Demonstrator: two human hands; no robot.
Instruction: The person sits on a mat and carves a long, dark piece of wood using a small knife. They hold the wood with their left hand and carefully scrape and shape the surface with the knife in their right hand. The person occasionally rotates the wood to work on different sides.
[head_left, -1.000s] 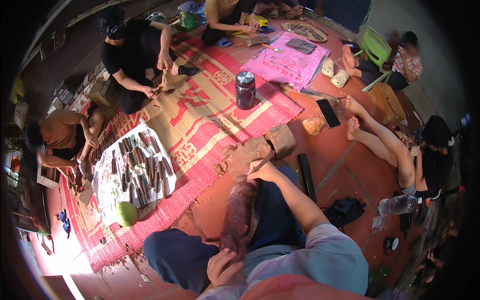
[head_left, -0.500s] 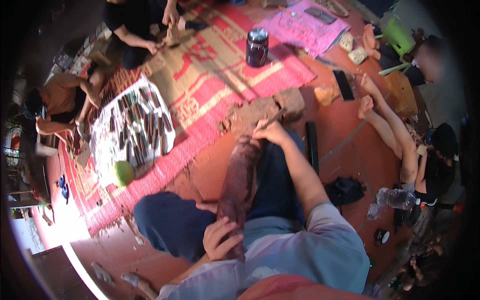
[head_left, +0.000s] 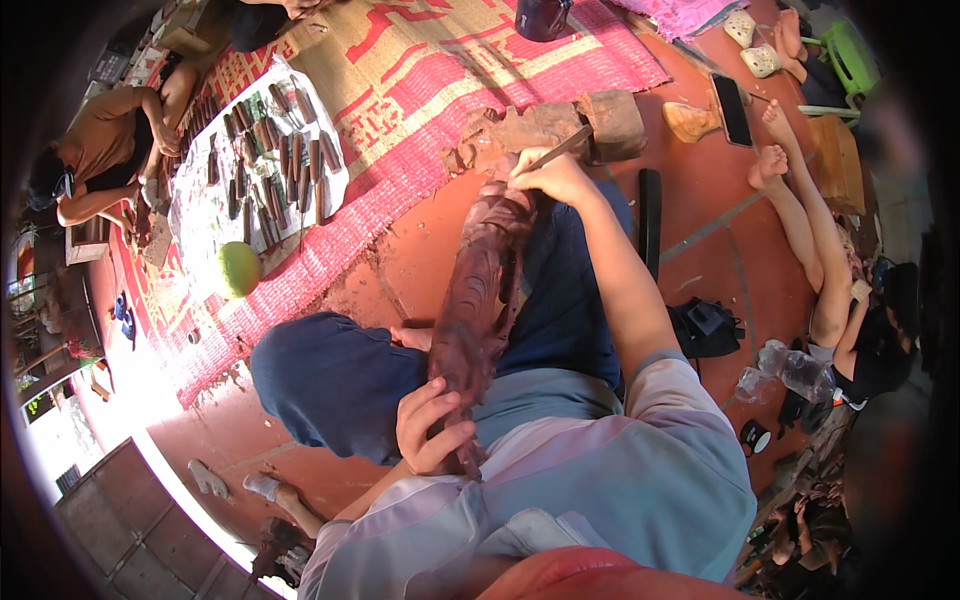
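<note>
A long, dark reddish-brown wood carving slants across my lap, its surface cut with curved grooves. My left hand is wrapped round its near end, fingers over the top. At the far end my right hand grips a thin brown tool, like a slim carving chisel, its shaft pointing up to the right. The tool's working tip is hidden by my fingers, so I cannot tell whether it touches the wood. Just beyond lies a rough brown wood block with a broken, lumpy left part.
Several dark-handled tools lie on a white sheet at the left, beside a round green fruit. A red and tan mat covers the floor ahead. At the right are a phone, a person's bare legs and clear plastic bottles.
The whole view has shifted, with the mat and wood block now higher in the picture. Both hands keep their grips, and the right hand's tool stands at a slightly different slant.
</note>
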